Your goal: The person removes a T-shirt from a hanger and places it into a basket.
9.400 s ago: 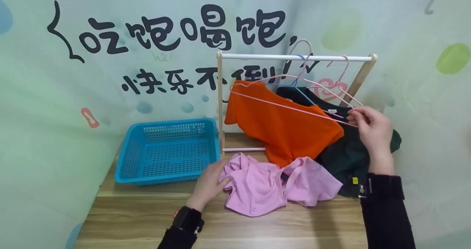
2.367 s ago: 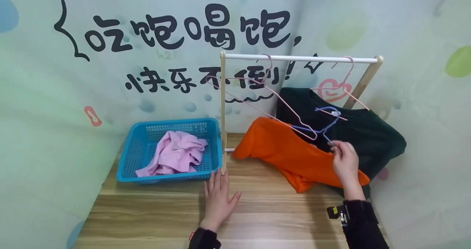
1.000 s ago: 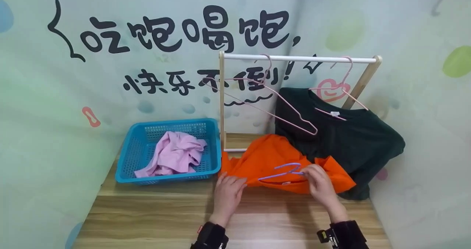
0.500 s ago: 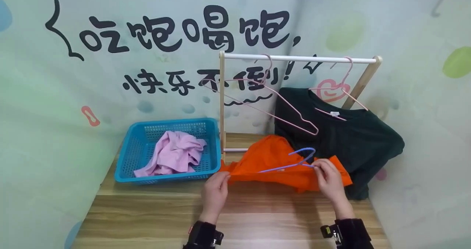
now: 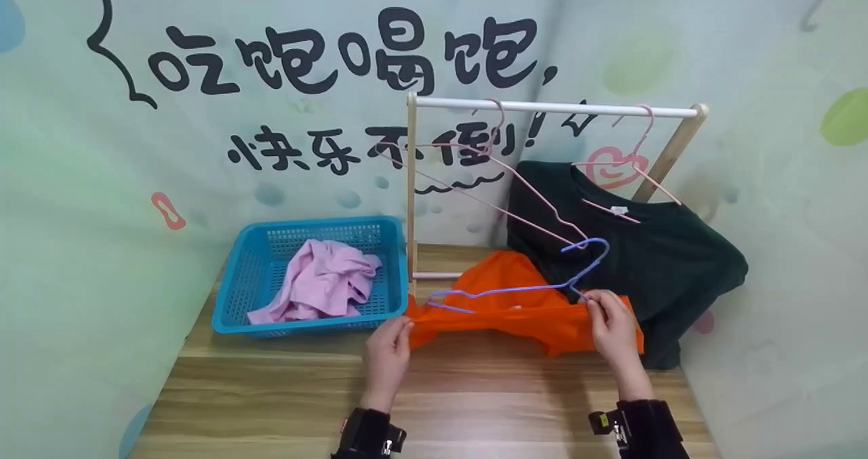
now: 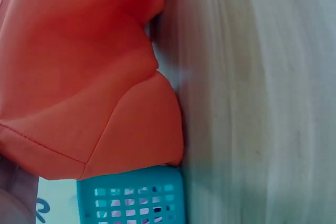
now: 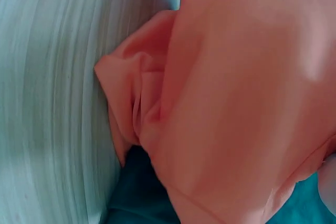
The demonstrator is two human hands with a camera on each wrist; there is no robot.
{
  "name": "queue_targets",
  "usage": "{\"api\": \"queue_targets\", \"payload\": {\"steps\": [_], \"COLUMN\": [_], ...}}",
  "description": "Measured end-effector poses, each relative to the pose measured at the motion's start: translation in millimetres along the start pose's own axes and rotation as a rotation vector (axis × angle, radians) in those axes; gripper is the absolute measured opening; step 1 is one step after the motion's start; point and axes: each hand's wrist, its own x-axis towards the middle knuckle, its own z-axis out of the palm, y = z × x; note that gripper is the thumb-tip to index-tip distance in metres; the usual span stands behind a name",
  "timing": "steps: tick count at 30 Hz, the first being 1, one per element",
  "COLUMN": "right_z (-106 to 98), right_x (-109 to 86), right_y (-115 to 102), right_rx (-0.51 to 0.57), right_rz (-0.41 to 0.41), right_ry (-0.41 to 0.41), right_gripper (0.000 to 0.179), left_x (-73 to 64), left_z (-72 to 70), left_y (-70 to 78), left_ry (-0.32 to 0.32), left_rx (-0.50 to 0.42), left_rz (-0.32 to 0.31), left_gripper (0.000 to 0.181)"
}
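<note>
The blue hanger [image 5: 519,289] has risen higher; left hand [image 5: 386,356] pinches the orange shirt [image 5: 505,320], right hand [image 5: 614,327] pinches the hanger.

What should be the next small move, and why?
Probably, the right hand, which pinches the thin blue-purple hanger, should lift it clear of the orange fabric shirt: the hanger's left end shows above the cloth, while the left hand pinches the shirt's edge. The hanger's right end is hidden.

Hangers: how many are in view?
3: one pink hanger on the bar, another pink hanger partly inside the green shirt, a blue hanger in the right hand; more could be hidden.
</note>
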Motion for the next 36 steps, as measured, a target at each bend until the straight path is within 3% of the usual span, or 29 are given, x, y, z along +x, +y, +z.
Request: {"api": "queue_targets", "payload": {"steps": [4,8,10,14,18,23,26,30,36], "right_z": [7,12,13,19,23,24,23,19,13], "right_x": [-0.4,0.2,0.3,0.3,0.6,0.2,0.1,-1.2,-4.2], "right_y": [-6,-11,-12,-17,-25,-29,-28,-23,-11], "right_rx": [0.033,0.023,0.022,0.025,0.033,0.067,0.087,0.089,0.065], "right_rz": [-0.035,-0.060,-0.076,-0.134,-0.167,-0.139,-0.121,-0.096,0.006], "right_ry": [-0.037,-0.059,-0.069,-0.100,-0.124,-0.148,-0.158,-0.154,-0.131], "right_gripper": [0.015,0.019,0.020,0.022,0.023,0.026,0.026,0.028,0.028], "left_x": [-1.9,4.7,8.7,15.2,17.9,17.2,17.9,20.9,26.3], "left_z": [-1.5,-5.2,-6.8,-8.2,-6.8,-7.7,-11.5,-21.0,-41.7], "left_y": [3.0,7.8,9.0,10.3,10.6,7.9,3.7,-4.5,-20.4], "left_ry": [-0.144,-0.274,-0.309,-0.339,-0.368,-0.343,-0.315,-0.305,-0.305], "left_rx": [-0.029,-0.123,-0.135,-0.061,0.010,0.003,-0.035,-0.067,-0.064], "left_rz": [-0.088,-0.217,-0.230,-0.124,0.000,0.080,0.090,0.047,0.025], "left_gripper": [0.009,0.035,0.047,0.046,0.028,0.006,0.008,0.011,0.010]}}
